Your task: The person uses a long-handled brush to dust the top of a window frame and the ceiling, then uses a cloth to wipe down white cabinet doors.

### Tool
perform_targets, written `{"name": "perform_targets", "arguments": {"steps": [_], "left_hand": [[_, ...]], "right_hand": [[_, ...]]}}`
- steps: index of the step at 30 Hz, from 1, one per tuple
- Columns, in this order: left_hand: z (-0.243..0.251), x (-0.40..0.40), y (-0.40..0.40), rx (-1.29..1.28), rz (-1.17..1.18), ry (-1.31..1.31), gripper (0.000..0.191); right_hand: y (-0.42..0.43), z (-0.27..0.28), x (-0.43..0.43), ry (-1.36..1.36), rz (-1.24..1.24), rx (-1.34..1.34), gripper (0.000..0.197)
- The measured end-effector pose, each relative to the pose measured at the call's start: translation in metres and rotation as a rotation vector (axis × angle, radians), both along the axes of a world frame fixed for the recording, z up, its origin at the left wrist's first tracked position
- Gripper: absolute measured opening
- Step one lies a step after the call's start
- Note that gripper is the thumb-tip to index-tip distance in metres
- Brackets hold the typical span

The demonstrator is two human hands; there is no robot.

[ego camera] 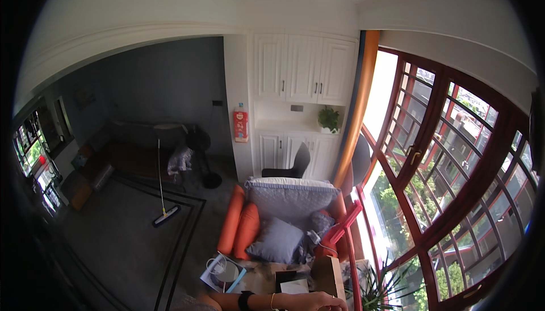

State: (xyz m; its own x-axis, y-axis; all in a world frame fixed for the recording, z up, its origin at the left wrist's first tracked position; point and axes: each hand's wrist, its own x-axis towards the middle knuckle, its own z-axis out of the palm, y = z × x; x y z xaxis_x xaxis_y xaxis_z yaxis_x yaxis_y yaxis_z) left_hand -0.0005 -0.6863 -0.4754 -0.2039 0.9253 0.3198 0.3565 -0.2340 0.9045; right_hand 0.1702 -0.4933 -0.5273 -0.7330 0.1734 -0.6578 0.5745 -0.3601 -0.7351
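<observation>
My left hand point(325, 300) is at the bottom edge, its forearm stretched across from the left with a black wristband point(245, 300) and a thin bracelet point(273, 300). The fingers curl down, and what they may hold is hidden. Just beyond it stands an open cardboard box point(335, 275). To the right of the hand rises a red pole point(354, 264) with a flat red head point(347, 223), tilted before the window; its lower end leaves the view. My right hand is out of view. Left of the box lies a blue-edged tray or box point(234, 284) with a white cable on it.
An orange armchair point(230, 221) with a grey cushion point(276, 240) faces me. A spiky plant point(377, 289) stands by the red-framed window point(425, 243). A flat mop point(167, 216) leans on the sofa at left. A dark chair point(294, 166) stands before white cabinets point(270, 68).
</observation>
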Motion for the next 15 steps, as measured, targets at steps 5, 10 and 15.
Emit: {"name": "perform_targets", "arguments": {"steps": [5, 10, 15], "left_hand": [[0.000, -0.015, -0.034, -0.037, 0.205, -0.175, 0.024], [0.007, -0.026, -0.050, -0.008, 0.197, -0.200, 0.024], [0.006, -0.027, -0.058, -0.010, 0.248, -0.234, 0.024]], "right_hand": [[-0.014, -0.009, -0.028, 0.068, 0.034, -0.066, 0.016], [-0.030, -0.018, -0.042, 0.070, 0.084, -0.130, 0.018], [-0.030, -0.027, -0.053, 0.055, 0.127, -0.119, 0.017]]}}
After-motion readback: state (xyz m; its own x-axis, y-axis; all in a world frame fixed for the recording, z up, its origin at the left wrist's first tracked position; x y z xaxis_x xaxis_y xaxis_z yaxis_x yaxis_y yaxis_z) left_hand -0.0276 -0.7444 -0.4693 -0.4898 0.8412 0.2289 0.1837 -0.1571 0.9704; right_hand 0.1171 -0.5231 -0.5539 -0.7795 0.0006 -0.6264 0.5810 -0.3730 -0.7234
